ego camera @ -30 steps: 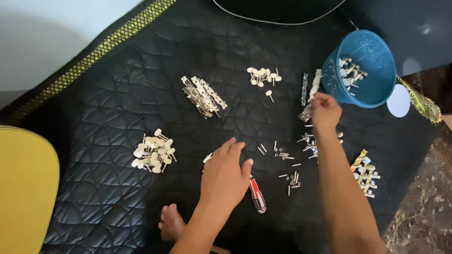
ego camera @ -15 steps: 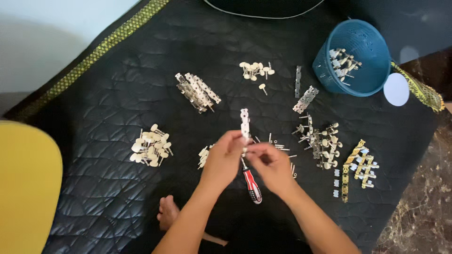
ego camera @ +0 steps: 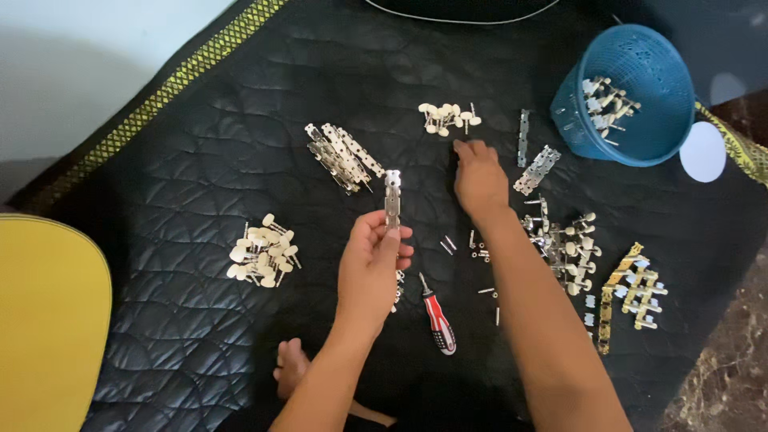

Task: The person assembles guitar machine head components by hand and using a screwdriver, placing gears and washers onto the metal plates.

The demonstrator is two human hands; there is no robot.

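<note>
My left hand (ego camera: 370, 262) holds a narrow metal plate (ego camera: 392, 198) upright above the black quilted mat (ego camera: 200, 160). My right hand (ego camera: 478, 176) reaches forward, fingers down on the mat just below a small cluster of cream-knobbed pegs (ego camera: 448, 118); whether it grips anything is hidden. A pile of metal plates (ego camera: 342, 154) lies left of that hand, and two loose plates (ego camera: 536, 160) lie to its right. A red-and-black screwdriver (ego camera: 438, 315) rests between my forearms, with small screws (ego camera: 480, 256) scattered near it.
A blue basket (ego camera: 632, 104) with several pegged parts stands tilted at the back right beside a white disc (ego camera: 702, 152). More cream pegs (ego camera: 262, 254) lie at left, assembled pegged strips (ego camera: 576, 248) and gold ones (ego camera: 632, 292) at right. A yellow object (ego camera: 44, 320) sits lower left; a bare foot (ego camera: 292, 368) shows below.
My right hand left the plate it shared with my left hand and reached forward toward the cream pegs. My left hand kept the plate raised.
</note>
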